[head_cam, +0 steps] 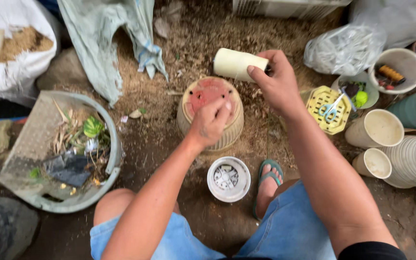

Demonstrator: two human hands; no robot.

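Note:
A cream plastic pot (234, 127) stands upside down on the ground, its reddish base with drain holes facing up. My left hand (211, 121) rests on that base with fingertips pinched together, apparently on a thin thread. My right hand (278, 82) holds a pale yellow spool of thread (234, 63) just above and behind the pot. A fine thread runs down from the spool toward the pot.
A small white pot (228, 179) sits by my sandalled foot (267, 185). Left is a grey basin (114, 144) with plant scraps. Right are scissors (331, 107) on a yellow lid, several cream pots (375, 128), a bowl of small items (400, 65), plastic bags.

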